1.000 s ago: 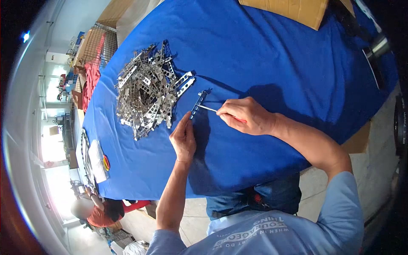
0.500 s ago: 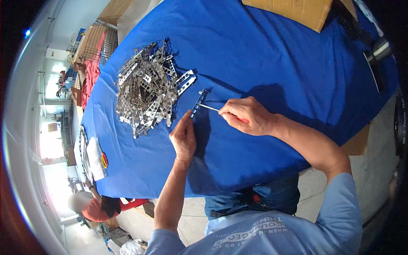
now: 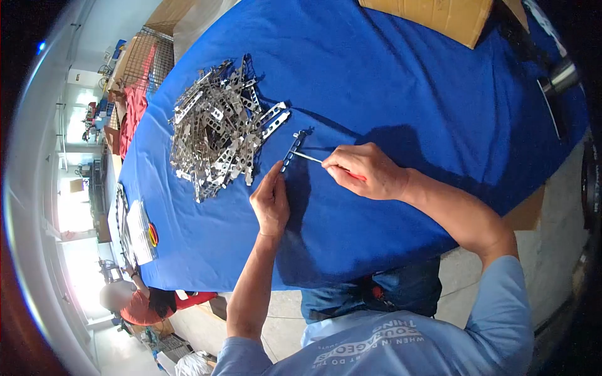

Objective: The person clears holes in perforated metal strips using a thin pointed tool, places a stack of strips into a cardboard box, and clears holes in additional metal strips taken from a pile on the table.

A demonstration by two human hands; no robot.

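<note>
My left hand [image 3: 271, 203] pinches the lower end of a narrow metal strip with holes [image 3: 292, 152], which slants up and to the right over the blue cloth [image 3: 376, 81]. In my right hand [image 3: 364, 170] is a thin tool with a red handle; its slim metal shaft [image 3: 308, 156] points left and its tip meets the middle of the strip. To the upper left of both hands lies a heap of similar metal strips [image 3: 213, 131]. Whether the tip sits in a hole is too small to tell.
A cardboard box [image 3: 433, 19] stands at the table's far edge. Red-and-yellow handled scissors [image 3: 153, 234] and a clear plastic packet [image 3: 140, 232] lie at the left edge. A person in red [image 3: 143, 307] is at the lower left. A metal cylindrical object [image 3: 561, 76] is at the right.
Both hands keep nearly the same hold and place. The view has shifted slightly, and the person at the lower left has moved a little to the left.
</note>
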